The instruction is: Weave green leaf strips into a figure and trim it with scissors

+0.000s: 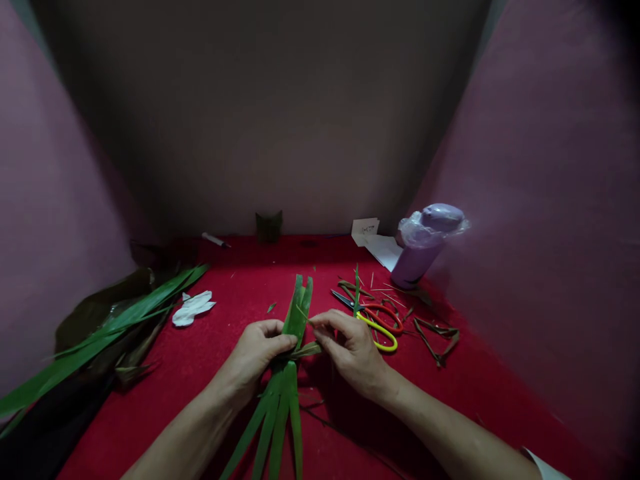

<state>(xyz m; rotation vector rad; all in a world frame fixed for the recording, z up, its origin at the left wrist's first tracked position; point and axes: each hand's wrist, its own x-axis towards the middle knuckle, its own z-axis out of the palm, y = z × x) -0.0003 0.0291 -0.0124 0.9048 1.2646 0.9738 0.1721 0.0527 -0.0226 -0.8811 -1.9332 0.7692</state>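
My left hand [260, 348] is closed around the middle of a folded green leaf [296, 317], its thumb pressed on the front. Below that grip the leaf is split into several long strips [280, 407] that hang toward me, and a drier strip wraps the narrow part. Just to the right, my right hand [350, 343] pinches a thin pale sliver [302, 312] whose tip lies over the leaf's upper part. The end of the wrapped dry strip [307, 349] also runs up to these fingers; whether they hold it I cannot tell.
Scissors [383, 333] with red and yellow handles lie beyond my right hand among dry scraps [443, 333]. A purple tumbler [420, 257] and white papers [383, 252] stand behind. At left are long leaves [115, 327] and a crumpled tissue [193, 309]. A leaf piece [269, 227] rests by the wall.
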